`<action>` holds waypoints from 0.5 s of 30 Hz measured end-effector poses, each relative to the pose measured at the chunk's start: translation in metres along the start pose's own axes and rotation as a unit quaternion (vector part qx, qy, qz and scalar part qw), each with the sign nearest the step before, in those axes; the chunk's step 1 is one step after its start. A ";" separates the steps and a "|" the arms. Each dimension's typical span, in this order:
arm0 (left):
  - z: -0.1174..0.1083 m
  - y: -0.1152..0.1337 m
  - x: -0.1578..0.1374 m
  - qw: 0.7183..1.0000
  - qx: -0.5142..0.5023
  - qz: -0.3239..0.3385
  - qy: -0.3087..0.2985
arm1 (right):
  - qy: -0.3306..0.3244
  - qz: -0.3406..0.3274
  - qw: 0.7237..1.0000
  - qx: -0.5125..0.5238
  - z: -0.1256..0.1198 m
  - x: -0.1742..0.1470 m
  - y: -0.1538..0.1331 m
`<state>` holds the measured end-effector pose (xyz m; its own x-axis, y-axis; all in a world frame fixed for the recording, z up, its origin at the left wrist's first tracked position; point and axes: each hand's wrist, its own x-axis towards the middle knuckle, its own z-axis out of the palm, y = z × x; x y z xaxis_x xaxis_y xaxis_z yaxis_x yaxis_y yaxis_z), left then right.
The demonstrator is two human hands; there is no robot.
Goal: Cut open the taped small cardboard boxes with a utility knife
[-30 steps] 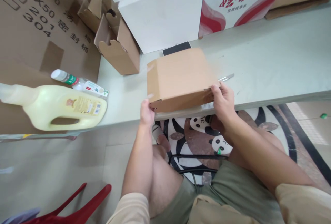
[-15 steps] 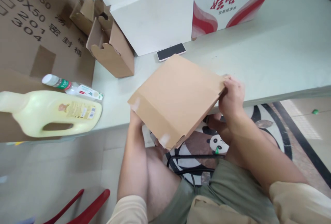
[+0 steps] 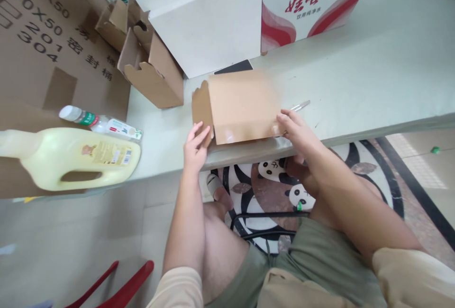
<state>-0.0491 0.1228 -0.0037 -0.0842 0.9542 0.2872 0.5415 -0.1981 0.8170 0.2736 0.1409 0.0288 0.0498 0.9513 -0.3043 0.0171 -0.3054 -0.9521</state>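
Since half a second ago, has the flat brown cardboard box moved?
Yes. The flat brown cardboard box was tilted up over the table edge; now it lies on the pale green table, covering more of the black phone.

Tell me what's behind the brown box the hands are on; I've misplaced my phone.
Behind the brown box a dark phone peeks out, mostly covered, lying before the white box. Its screen can't be read.

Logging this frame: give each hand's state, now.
Left hand: open, fingers on the side flap of the cardboard box.
Right hand: open, fingertips against the box's right edge.
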 end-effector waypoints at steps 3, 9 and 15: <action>-0.005 -0.002 -0.003 0.995 0.033 0.005 -0.092 | 0.029 0.063 0.998 0.002 -0.008 0.007 -0.005; -0.013 0.013 -0.004 0.988 -0.056 -0.003 -0.142 | -0.017 0.139 0.988 0.061 -0.020 0.005 -0.018; -0.010 0.021 -0.007 0.997 -0.047 -0.029 0.046 | 0.103 0.050 0.991 0.074 -0.050 -0.028 -0.014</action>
<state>-0.0451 0.1094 0.0166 -0.1911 0.9411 0.2791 0.4532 -0.1676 0.8755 0.3217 0.1163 0.0519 0.2462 0.8829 -0.3999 -0.1450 -0.3744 -0.9159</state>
